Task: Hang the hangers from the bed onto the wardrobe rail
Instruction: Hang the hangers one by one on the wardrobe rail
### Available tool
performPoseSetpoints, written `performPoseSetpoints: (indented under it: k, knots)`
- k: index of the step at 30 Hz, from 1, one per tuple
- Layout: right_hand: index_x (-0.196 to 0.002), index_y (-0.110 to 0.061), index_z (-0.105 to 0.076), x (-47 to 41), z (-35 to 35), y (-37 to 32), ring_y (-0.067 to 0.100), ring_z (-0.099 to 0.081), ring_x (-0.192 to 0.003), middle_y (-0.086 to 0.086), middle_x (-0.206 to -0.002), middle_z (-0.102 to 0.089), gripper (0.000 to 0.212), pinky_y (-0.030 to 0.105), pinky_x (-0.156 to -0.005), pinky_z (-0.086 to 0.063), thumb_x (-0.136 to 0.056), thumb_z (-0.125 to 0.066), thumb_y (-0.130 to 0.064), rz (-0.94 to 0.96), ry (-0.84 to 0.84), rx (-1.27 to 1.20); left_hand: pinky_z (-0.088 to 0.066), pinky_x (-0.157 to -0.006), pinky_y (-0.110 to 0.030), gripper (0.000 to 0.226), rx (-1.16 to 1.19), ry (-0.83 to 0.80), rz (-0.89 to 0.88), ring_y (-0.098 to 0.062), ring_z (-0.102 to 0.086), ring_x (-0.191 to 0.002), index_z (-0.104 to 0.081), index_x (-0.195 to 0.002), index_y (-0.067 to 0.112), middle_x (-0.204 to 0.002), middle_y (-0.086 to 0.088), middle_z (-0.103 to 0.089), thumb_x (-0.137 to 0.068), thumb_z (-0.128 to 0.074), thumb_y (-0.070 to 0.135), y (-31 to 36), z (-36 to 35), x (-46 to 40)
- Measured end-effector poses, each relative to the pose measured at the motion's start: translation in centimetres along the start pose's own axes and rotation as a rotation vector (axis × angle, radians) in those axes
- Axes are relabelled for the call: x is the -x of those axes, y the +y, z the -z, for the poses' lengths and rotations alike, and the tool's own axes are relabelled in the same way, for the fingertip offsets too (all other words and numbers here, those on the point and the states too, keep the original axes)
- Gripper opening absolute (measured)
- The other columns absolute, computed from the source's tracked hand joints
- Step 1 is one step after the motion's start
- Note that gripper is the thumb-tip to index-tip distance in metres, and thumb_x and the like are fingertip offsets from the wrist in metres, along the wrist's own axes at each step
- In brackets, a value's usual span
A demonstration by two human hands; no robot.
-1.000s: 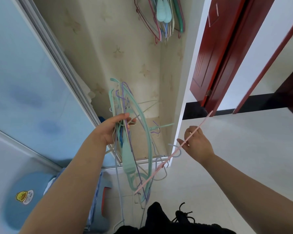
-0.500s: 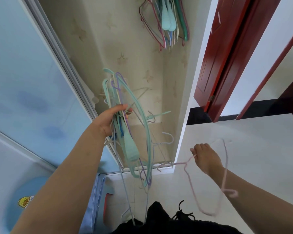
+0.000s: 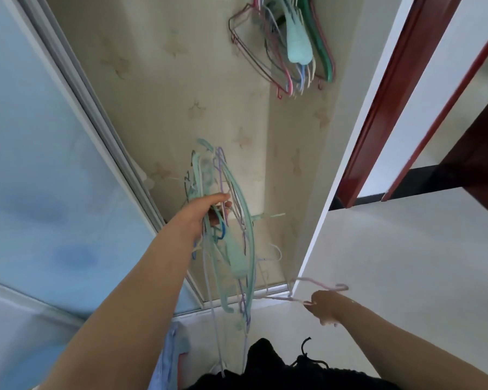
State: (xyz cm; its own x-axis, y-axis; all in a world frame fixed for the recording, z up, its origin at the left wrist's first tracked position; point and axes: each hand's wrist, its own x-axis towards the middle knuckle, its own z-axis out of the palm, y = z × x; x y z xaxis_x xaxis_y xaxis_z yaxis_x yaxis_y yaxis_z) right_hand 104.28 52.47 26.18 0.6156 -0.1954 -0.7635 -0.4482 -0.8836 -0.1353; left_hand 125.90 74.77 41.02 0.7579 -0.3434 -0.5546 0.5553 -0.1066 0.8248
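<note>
1. Head view, closest stuff first: dark clothing with a black drawstring [image 3: 307, 358] is seen at the bottom edge, and something light blue [image 3: 166, 358] is tucked just under the left forearm.
2. Low on the right, a thin pink hanger [image 3: 319, 288] is pinched by the right hand [image 3: 326, 306]; fingers are curled onto the wire, and the hook is pointed off to the right. It's blurry, so the exact grip can't be made out.
3. Further out, a messy bundle of hangers [image 3: 237, 237] is gripped by the left hand [image 3: 202, 212], with fingers and thumb wrapped around the middle. Mint green, purple, white and a bit of blue are all tangled together, and the ends are dangled down past the wardrobe's bottom track [image 3: 231, 301].
4. The bundle is held in front of the open wardrobe, between the pale blue sliding door [image 3: 40, 164] on the left and the white side panel [image 3: 347, 153] on the right.
5. Way up top, a cluster of hung hangers [image 3: 288, 49] (pink, green, mint) is seen against the patterned back wall [image 3: 166, 80]. The rail itself is cut off by the frame.
6. Off to the right, a dark red door frame [image 3: 383, 102] is seen beside the wardrobe.
</note>
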Motion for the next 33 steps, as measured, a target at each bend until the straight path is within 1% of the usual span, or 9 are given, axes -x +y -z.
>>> performPoseSetpoints:
  k: [5,8,12,16,20,22,24,29,33]
  knots:
    - [-0.113,0.003,-0.051,-1.8,0.6,-4.2,0.015,-0.059,-0.054,0.005,-0.071,-0.073,0.028,0.027,-0.062,-0.052,-0.099,-0.037,-0.018,-0.171,-0.191,-0.093,-0.053,-0.051,-0.021,0.022,-0.131,-0.084,0.035,-0.008,-0.061,-0.047,-0.069,-0.094,0.006,-0.066,0.0,-0.07,-0.08,-0.075,0.022,2.0,0.8,-3.9]
    - [-0.121,0.004,-0.054,-2.5,2.1,-6.7,0.015,-0.058,-0.058,0.004,-0.067,-0.072,0.036,0.025,-0.063,-0.05,-0.1,-0.034,-0.016,-0.216,-0.209,-0.167,-0.054,-0.056,-0.021,0.028,-0.248,-0.141,0.013,-0.01,-0.062,-0.057,-0.07,-0.098,0.002,-0.083,-0.006,-0.071,-0.079,-0.076,0.021,2.8,1.1,-5.9]
    - [-0.122,-0.009,-0.055,-3.5,3.5,-9.4,0.018,-0.067,-0.092,0.0,-0.105,-0.07,0.031,0.029,-0.077,-0.048,-0.093,-0.044,-0.009,-0.22,0.006,0.014,-0.051,-0.073,-0.029,0.03,-0.384,-0.219,-0.012,-0.016,-0.058,-0.07,-0.072,-0.093,0.002,-0.091,-0.009,-0.069,-0.077,-0.077,0.026,3.7,1.5,-8.0]
    - [-0.124,-0.022,-0.049,-4.7,1.7,-10.4,0.019,-0.06,-0.11,-0.004,-0.121,-0.059,0.032,0.028,-0.078,-0.045,-0.094,-0.043,-0.013,-0.268,0.267,0.155,-0.052,-0.06,-0.023,0.02,-0.376,-0.309,-0.007,-0.011,-0.06,-0.059,-0.07,-0.088,0.005,-0.078,-0.003,-0.066,-0.08,-0.074,0.024,5.0,1.5,-8.8]
    - [-0.101,-0.021,-0.057,-5.8,0.3,-10.6,0.022,-0.063,-0.099,0.002,-0.104,-0.066,0.02,0.031,-0.079,-0.045,-0.097,-0.046,-0.037,-0.324,0.555,0.042,-0.053,-0.056,-0.022,0.012,-0.185,-0.417,0.125,-0.009,-0.058,-0.049,-0.064,-0.08,0.009,-0.072,-0.005,-0.07,-0.086,-0.068,0.019,6.3,1.8,-9.0]
    - [-0.074,-0.011,-0.066,-6.2,0.1,-11.2,0.029,-0.063,-0.068,0.008,-0.07,-0.064,0.028,0.035,-0.065,-0.046,-0.085,-0.059,-0.036,-0.33,0.714,0.026,-0.055,-0.051,-0.02,0.012,-0.148,-0.459,0.186,-0.009,-0.058,-0.045,-0.062,-0.079,0.009,-0.076,-0.01,-0.071,-0.085,-0.067,0.018,6.8,2.0,-9.1]
    - [-0.056,-0.011,-0.06,-6.7,0.2,-11.1,0.028,-0.055,-0.051,0.007,-0.054,-0.053,0.036,0.034,-0.058,-0.041,-0.081,-0.047,-0.033,-0.319,0.893,0.05,-0.054,-0.049,-0.02,0.012,-0.213,-0.506,0.204,-0.01,-0.059,-0.046,-0.064,-0.081,0.008,-0.083,-0.011,-0.07,-0.084,-0.068,0.019,6.8,2.0,-9.2]
    - [-0.058,-0.011,-0.058,-6.2,1.7,-10.7,0.027,-0.053,-0.052,0.007,-0.053,-0.051,0.041,0.034,-0.061,-0.039,-0.084,-0.036,-0.035,-0.403,1.026,0.093,-0.055,-0.06,-0.023,0.016,-0.333,-0.498,0.129,-0.01,-0.06,-0.055,-0.068,-0.088,0.007,-0.085,-0.006,-0.07,-0.084,-0.07,0.023,6.9,1.1,-9.6]
    - [-0.06,-0.01,-0.057,-6.0,1.6,-10.2,0.028,-0.053,-0.054,0.007,-0.056,-0.051,0.044,0.035,-0.06,-0.039,-0.089,-0.036,-0.035,-0.419,1.109,0.07,-0.055,-0.054,-0.021,0.013,-0.268,-0.427,0.107,-0.01,-0.06,-0.051,-0.065,-0.088,0.008,-0.079,-0.007,-0.07,-0.085,-0.07,0.019,7.5,1.0,-9.6]
